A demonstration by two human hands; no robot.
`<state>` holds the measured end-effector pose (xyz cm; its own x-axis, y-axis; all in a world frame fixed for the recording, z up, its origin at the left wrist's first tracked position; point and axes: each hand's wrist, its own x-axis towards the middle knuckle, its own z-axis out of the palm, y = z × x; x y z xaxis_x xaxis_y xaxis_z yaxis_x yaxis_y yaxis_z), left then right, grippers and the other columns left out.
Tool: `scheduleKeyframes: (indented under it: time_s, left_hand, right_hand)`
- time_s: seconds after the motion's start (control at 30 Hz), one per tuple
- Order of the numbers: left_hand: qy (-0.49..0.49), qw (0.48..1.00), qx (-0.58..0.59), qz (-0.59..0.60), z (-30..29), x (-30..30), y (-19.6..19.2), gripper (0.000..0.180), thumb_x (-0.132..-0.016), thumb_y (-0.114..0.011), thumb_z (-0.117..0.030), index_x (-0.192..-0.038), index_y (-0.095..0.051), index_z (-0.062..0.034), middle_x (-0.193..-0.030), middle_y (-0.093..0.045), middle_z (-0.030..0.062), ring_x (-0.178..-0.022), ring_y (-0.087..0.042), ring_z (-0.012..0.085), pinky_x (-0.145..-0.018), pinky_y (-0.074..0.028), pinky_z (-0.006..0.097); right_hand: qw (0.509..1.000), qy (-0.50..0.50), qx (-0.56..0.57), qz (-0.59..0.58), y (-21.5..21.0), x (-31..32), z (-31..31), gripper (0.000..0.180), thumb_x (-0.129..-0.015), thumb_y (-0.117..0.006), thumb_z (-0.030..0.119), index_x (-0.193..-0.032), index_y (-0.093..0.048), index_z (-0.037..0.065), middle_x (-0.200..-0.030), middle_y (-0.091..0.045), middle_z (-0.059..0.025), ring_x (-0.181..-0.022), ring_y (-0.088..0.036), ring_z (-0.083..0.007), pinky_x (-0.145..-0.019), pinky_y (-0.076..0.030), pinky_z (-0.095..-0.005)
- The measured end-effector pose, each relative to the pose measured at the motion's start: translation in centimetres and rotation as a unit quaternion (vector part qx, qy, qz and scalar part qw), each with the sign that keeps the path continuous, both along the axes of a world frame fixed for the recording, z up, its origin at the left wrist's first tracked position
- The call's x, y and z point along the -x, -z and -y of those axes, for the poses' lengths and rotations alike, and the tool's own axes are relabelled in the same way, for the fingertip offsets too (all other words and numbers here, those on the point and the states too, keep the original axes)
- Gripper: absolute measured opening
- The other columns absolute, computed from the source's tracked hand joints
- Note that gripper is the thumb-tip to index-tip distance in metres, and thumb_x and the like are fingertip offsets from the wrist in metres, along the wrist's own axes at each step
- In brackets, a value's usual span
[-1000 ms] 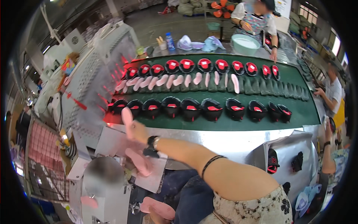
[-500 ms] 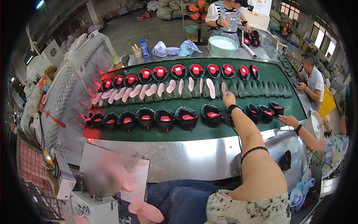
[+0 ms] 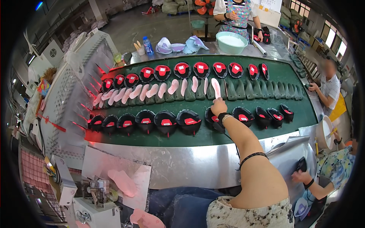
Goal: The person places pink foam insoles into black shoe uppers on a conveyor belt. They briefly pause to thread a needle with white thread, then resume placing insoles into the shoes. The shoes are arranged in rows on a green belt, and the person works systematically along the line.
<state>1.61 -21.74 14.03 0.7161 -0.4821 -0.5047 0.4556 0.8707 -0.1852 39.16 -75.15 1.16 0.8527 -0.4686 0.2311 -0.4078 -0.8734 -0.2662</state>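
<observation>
My right hand (image 3: 218,106) reaches over the green belt, its fingers closed at the near end of a pink insole (image 3: 216,88). That insole lies over the row of dark green shoe lasts (image 3: 253,90). Just right of it, another pink insole (image 3: 225,89) shows only as a thin edge. More pink insoles (image 3: 173,86) rest on the lasts to the left. At the lower edge, my left hand (image 3: 141,223) is mostly cut off; its thumb presses on a pink insole (image 3: 152,219). Black shoe uppers (image 3: 188,122) with red linings stand in front of and behind the lasts.
A metal ledge (image 3: 182,159) borders the belt. Left is a machine housing (image 3: 83,87) with a clear plastic curtain. A pink insole (image 3: 123,181) lies on a white board (image 3: 95,163). At right a co-worker's hand (image 3: 301,177) holds a black upper. A basin (image 3: 230,41) stands behind.
My right hand has moved left, from the edge-on insole to the neighbouring one. My left hand has sunk lower with its insole. The co-worker's hand at right has drawn back and holds a black upper.
</observation>
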Motion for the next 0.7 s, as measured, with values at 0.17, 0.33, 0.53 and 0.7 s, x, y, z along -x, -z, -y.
scheduleKeyframes:
  time_s: [0.17, 0.33, 0.53, 0.7]
  left_hand:
    - [0.012, 1.0, -0.013, -0.003, 0.4, -0.1, 0.1, 0.027, -0.086, -0.06, -0.019, -0.063, -0.047, -0.0191, -0.057, -0.04, -0.0044, -0.047, -0.038, 0.0103, -0.045, -0.033, 0.029]
    - [0.024, 1.0, -0.015, -0.001, 0.3, -0.2, 0.3, 0.026, -0.087, -0.06, -0.019, -0.064, -0.048, -0.0191, -0.059, -0.041, -0.004, -0.049, -0.04, 0.0109, -0.047, -0.035, 0.029]
    - [0.039, 0.999, -0.016, 0.005, -0.3, 0.5, 0.7, 0.024, -0.087, -0.06, -0.02, -0.066, -0.05, -0.019, -0.061, -0.043, -0.0035, -0.052, -0.042, 0.0115, -0.049, -0.037, 0.029]
    - [0.079, 0.994, -0.079, 0.016, -1.1, 1.6, 2.2, 0.022, -0.088, -0.06, -0.02, -0.067, -0.051, -0.019, -0.063, -0.044, -0.003, -0.054, -0.043, 0.0121, -0.051, -0.039, 0.03]
  right_hand:
    - [1.0, 0.008, 0.013, -0.009, 0.6, -0.6, 0.4, 0.026, -0.075, -0.065, 0.018, -0.097, -0.065, 0.004, -0.112, -0.058, -0.0128, -0.099, -0.061, -0.0335, -0.08, -0.053, -0.0453]
    - [0.998, -0.023, 0.019, 0.057, -1.2, -2.4, 1.0, 0.026, -0.076, -0.063, 0.015, -0.1, -0.062, 0.003, -0.109, -0.059, -0.0128, -0.098, -0.061, -0.035, -0.081, -0.053, -0.0461]
    - [0.986, -0.114, 0.038, 0.116, -6.5, -2.9, -6.2, 0.028, -0.072, -0.063, 0.01, -0.1, -0.063, 0.004, -0.111, -0.056, -0.0172, -0.096, -0.063, -0.0347, -0.078, -0.054, -0.0441]
    - [0.847, -0.476, -0.234, 0.018, -9.4, 5.0, -22.3, 0.031, -0.078, -0.064, 0.013, -0.109, -0.062, 0.008, -0.101, -0.065, -0.0146, -0.093, -0.063, -0.0346, -0.079, -0.052, -0.0447]
